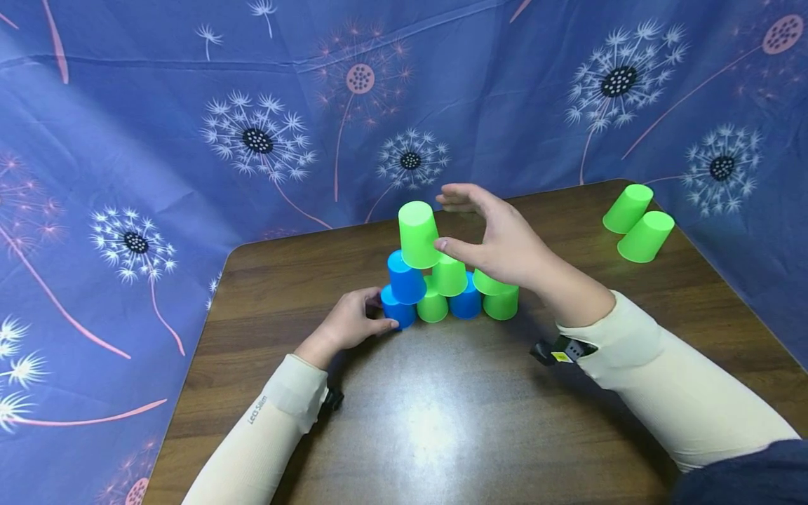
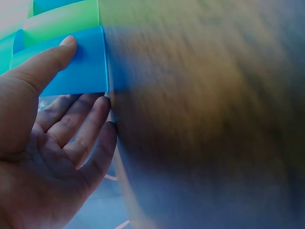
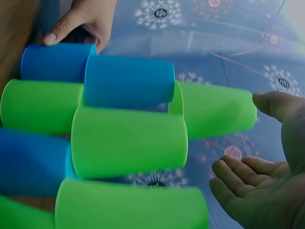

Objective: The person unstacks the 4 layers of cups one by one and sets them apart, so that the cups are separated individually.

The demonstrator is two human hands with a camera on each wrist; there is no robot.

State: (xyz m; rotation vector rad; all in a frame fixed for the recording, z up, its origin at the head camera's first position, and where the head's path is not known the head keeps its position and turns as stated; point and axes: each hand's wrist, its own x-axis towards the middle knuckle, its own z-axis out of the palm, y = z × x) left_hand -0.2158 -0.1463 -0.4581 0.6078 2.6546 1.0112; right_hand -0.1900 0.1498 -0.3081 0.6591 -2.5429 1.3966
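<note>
Plastic cups stand upside down in a stepped stack on the table. My left hand [image 1: 350, 319] is at the lower left end, its thumb on the near side of the bottom blue cup [image 1: 399, 314] and its fingers around the far side. Directly above sits another blue cup [image 1: 405, 280], beside a green cup [image 1: 450, 277]. The top green cup [image 1: 418, 235] rests across these two. My right hand [image 1: 505, 242] is spread open just right of it, thumb tip [image 3: 264, 102] close by its upper end in the right wrist view. It partly hides a second-row green cup [image 1: 494, 284].
Below, the bottom row also has a green cup [image 1: 432, 306], a blue cup [image 1: 466, 301] and a green cup [image 1: 501, 306]. Two more green cups [image 1: 628, 208] [image 1: 647, 237] stand at the table's far right. A blue flowered cloth [image 1: 492, 84] hangs behind the wooden table [image 1: 265, 294].
</note>
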